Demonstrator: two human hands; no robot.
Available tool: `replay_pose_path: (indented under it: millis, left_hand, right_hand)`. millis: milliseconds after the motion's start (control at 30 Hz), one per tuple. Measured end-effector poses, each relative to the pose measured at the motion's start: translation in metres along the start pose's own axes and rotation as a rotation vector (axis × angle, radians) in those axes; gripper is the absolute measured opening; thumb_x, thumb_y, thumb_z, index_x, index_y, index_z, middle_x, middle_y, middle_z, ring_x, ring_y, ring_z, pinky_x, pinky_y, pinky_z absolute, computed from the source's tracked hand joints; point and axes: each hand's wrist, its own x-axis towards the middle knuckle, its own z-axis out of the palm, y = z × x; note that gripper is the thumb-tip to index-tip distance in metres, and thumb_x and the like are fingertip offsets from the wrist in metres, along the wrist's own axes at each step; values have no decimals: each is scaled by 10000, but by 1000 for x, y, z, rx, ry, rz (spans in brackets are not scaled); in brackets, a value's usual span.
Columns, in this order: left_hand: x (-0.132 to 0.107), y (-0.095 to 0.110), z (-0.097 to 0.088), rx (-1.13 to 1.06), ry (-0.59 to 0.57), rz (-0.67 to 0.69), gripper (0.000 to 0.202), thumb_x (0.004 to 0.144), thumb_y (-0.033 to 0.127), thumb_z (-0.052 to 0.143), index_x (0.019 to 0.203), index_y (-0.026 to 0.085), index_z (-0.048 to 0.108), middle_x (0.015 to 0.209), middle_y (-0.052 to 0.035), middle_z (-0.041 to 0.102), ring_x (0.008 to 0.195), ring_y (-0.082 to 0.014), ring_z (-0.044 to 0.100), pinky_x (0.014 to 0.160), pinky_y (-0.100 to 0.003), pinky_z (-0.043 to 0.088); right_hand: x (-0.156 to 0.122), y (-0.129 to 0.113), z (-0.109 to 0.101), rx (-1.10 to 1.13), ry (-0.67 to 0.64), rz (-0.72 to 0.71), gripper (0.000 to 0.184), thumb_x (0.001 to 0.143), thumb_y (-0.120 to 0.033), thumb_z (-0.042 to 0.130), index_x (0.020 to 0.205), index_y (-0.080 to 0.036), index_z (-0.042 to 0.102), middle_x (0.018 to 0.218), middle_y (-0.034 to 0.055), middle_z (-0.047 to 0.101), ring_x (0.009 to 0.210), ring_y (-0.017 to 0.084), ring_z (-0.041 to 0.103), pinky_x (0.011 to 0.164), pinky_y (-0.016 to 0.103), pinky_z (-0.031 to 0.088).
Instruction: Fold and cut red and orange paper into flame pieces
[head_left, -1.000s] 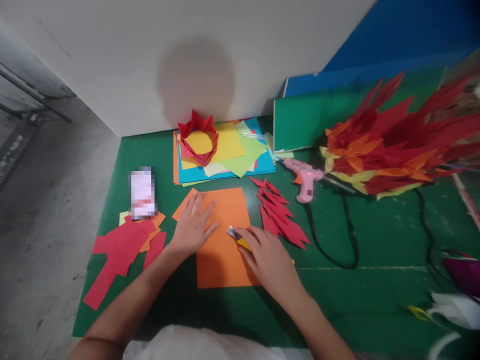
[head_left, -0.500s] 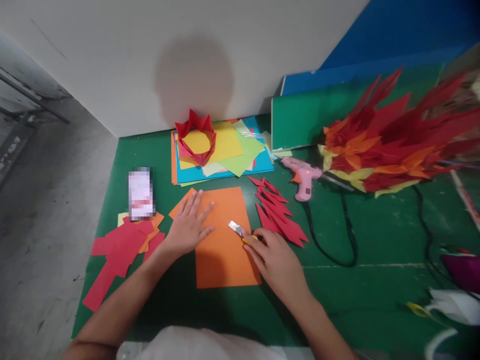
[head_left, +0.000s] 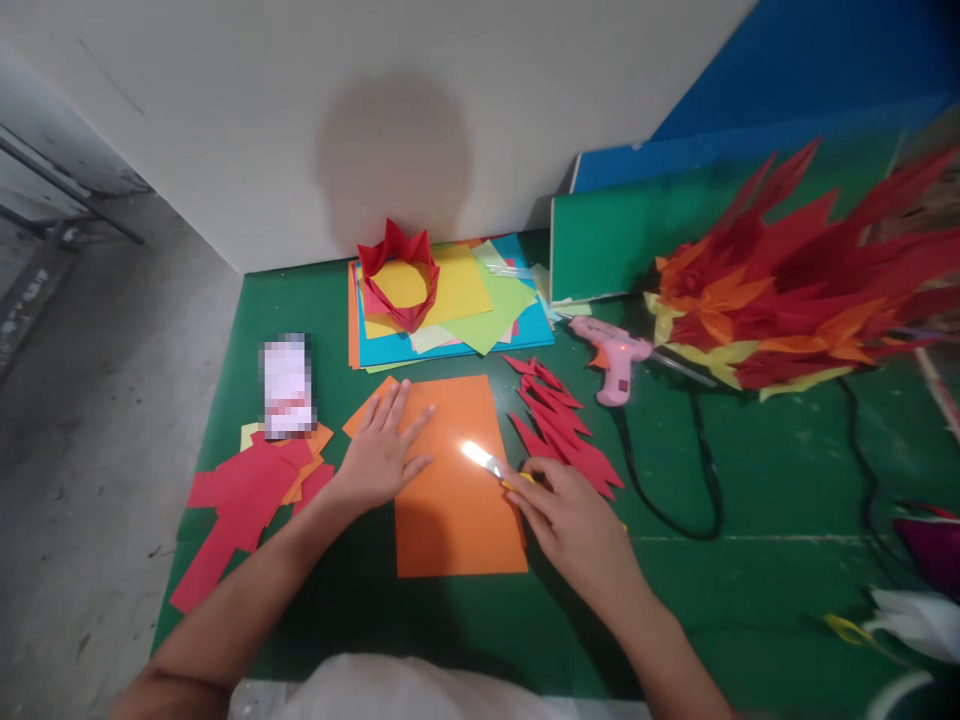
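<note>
An orange paper sheet (head_left: 457, 520) lies on the green table, with another orange piece sticking out at its upper left. My left hand (head_left: 381, 455) rests flat on both, fingers spread. My right hand (head_left: 574, 510) grips a utility knife (head_left: 484, 458) with a yellow handle, held over the sheet's right side. Its blade is out, points left and glints; whether it touches the paper I cannot tell. Pointed red paper cutouts (head_left: 559, 425) lie just beyond the right hand. Red paper strips (head_left: 247, 490) are heaped by my left forearm.
A phone (head_left: 288, 385), blurred out, lies at the left. Behind are stacked coloured papers (head_left: 480, 310) bearing a red pointed paper ring (head_left: 431, 290). A pink glue gun (head_left: 616, 360) with a black cord and a large red-orange paper flame piece (head_left: 795, 280) stand to the right.
My right hand and the knife have shifted slightly to the right over the sheet, and the blade now catches the light. The left hand stays put. The whole view has moved a little.
</note>
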Motion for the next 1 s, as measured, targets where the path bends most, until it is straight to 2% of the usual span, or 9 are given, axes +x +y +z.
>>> replay_pose_path:
  millis: [400,733,1000]
  left_hand:
    - [0,0,0,-15,13,-1,580,924,517,398,1429,234,361,1574,-110,99,1433,-329,133,1133,-504,200]
    - [1,0,0,-1,-3,1,604,922,519,408,1447,233,324,1569,-150,84,1432,-337,127,1129,-508,201]
    - [1,1,-2,-14,10,3,603,923,509,411,1448,224,324,1569,-148,92,1432,-340,127,1129,-506,200]
  right_hand:
    - [8,3,-7,-96,20,-84,348,968,-287,380,1167,-211,656,881,96,614,718,176,530,591,275,376]
    - [28,7,-3,-130,29,-143,307,952,-234,413,1122,-200,666,908,96,613,763,194,526,632,286,370]
    - [49,7,-5,-183,16,-178,317,954,-231,403,1130,-226,666,916,92,625,757,192,516,636,287,371]
